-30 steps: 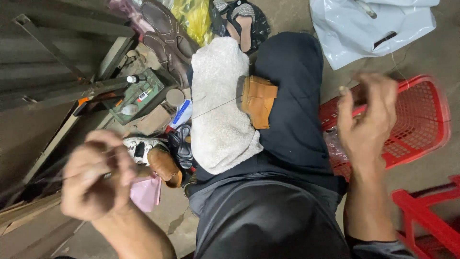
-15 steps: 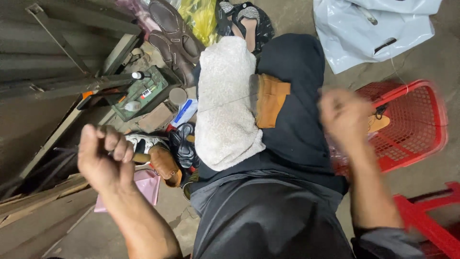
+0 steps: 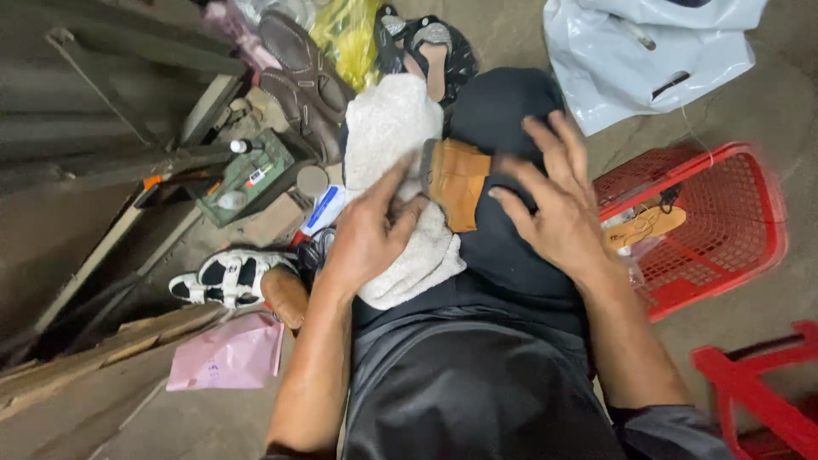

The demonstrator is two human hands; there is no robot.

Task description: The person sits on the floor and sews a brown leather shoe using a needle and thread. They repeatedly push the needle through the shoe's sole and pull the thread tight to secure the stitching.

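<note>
— Hands first: where is the left hand (image 3: 371, 234)?
— On the white towel (image 3: 388, 136) over the lap, fingers loosely spread, thumb touching the tan leather piece (image 3: 456, 183); it grips nothing
— And the right hand (image 3: 554, 209)?
— Wide open, fingers splayed, hovering just beside that leather piece on the dark trouser knee, somewhat blurred
— Around them?
— A red basket (image 3: 733, 230) to the right, sandals (image 3: 226, 277) on the floor left

Floor's pretty cluttered: red plastic basket (image 3: 750, 230) with a tan sandal (image 3: 645, 226) inside, white plastic bag (image 3: 648, 60), brown shoes (image 3: 298, 72), white strappy sandal (image 3: 217, 277), pink bag (image 3: 228, 356), green toolbox (image 3: 247, 175).
</note>
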